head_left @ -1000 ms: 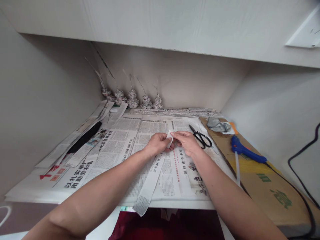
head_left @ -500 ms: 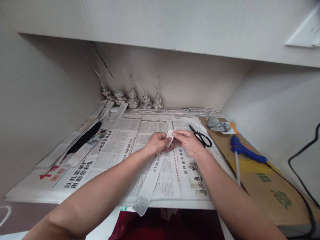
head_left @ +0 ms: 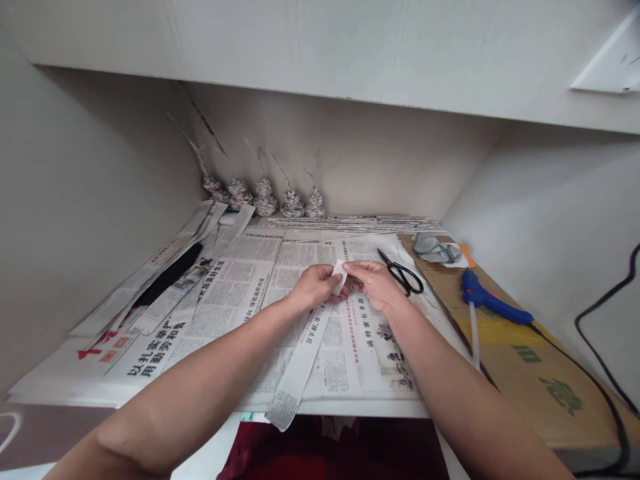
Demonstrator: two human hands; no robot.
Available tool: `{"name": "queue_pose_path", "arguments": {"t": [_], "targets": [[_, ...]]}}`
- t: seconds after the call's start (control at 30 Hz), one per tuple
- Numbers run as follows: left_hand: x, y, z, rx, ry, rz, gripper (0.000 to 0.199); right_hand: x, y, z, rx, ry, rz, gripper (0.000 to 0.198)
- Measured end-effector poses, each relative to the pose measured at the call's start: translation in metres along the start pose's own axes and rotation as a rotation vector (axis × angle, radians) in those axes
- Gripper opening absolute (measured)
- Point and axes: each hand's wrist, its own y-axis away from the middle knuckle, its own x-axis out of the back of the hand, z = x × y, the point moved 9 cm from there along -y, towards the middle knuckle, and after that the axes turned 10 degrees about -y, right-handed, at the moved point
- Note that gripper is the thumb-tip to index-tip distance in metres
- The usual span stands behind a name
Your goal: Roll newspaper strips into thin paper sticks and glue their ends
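Note:
A long newspaper strip [head_left: 294, 377] runs from between my hands down past the front edge of the table. Its upper end stands pale between my fingertips. My left hand [head_left: 317, 285] is closed on this end, thumb on top. From the other side my right hand [head_left: 370, 279] pinches the same end at its corner, with the lower fingers curled beneath. Just beyond my right hand lies a pair of black-handled scissors [head_left: 403, 272]. Newspaper sheets [head_left: 230, 293] cover the table under both hands.
Several woven paper gourd shapes [head_left: 265, 199] stand along the back wall, beside thin rolled paper sticks [head_left: 360, 224]. Cut paper strips [head_left: 125, 297] are piled at left. On the right, a blue glue gun [head_left: 493, 303] with a cord rests on cardboard [head_left: 520, 393], near a crumpled grey cloth [head_left: 433, 248].
My right hand has shifted very slightly left at the wrist. Both hands keep their hold on the strip's end; little else differs.

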Motion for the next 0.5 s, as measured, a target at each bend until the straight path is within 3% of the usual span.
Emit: {"name": "queue_pose_path", "arguments": {"t": [0.4, 0.5], "targets": [[-0.0016, -0.0003, -0.0033, -0.014, -0.059, -0.02, 0.021, -0.0015, 0.0031, -0.0013, 0.023, 0.012, 0.053, 0.027], [0.0001, 0.0002, -0.0022, -0.005, -0.047, -0.005, 0.022, -0.0032, 0.0047, -0.0066, 0.023, 0.036, 0.014, 0.03]]}}
